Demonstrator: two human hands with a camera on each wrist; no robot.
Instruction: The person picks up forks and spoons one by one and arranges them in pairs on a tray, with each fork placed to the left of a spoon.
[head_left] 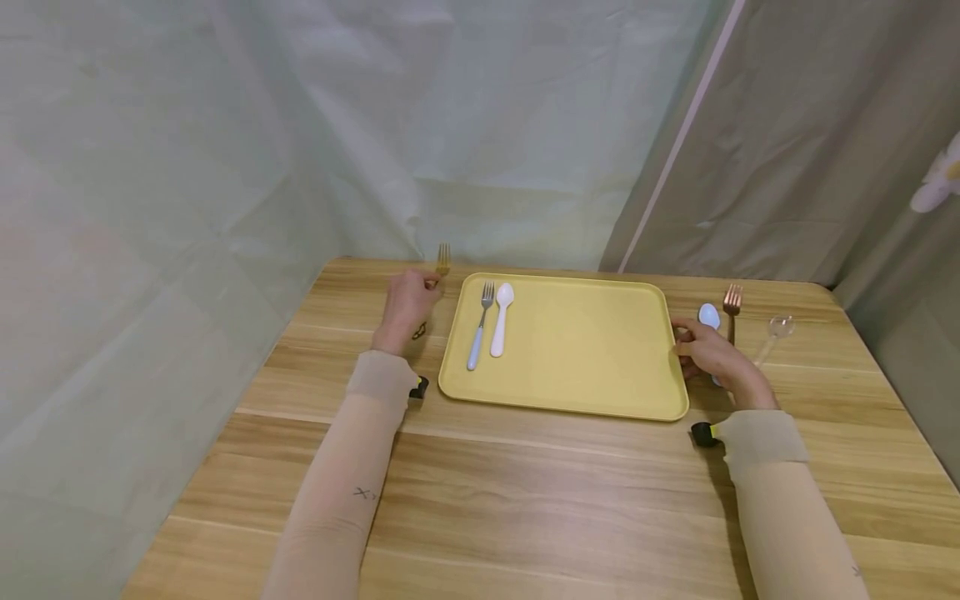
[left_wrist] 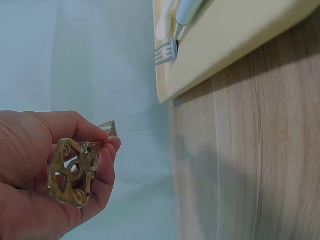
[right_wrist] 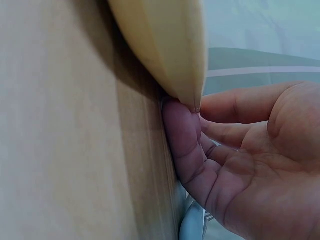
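Note:
My left hand [head_left: 411,302] grips a gold fork [head_left: 443,259] with an ornate openwork handle [left_wrist: 74,171], lifted just left of the yellow tray [head_left: 585,350]; its tines point away from me. On the tray's left side lie a blue-handled fork [head_left: 478,332] and a white spoon [head_left: 501,320]. My right hand [head_left: 688,342] rests on the table at the tray's right edge. Its fingers are loosely extended, and one fingertip [right_wrist: 181,131] touches the tray rim [right_wrist: 175,50]. A pale blue spoon [head_left: 708,315] lies partly under that hand.
Right of the tray lie a copper fork [head_left: 732,303] and a clear plastic spoon [head_left: 776,331]. The wooden table [head_left: 525,492] stands against pale fabric sheets at the back and left. A grey curtain hangs at the right.

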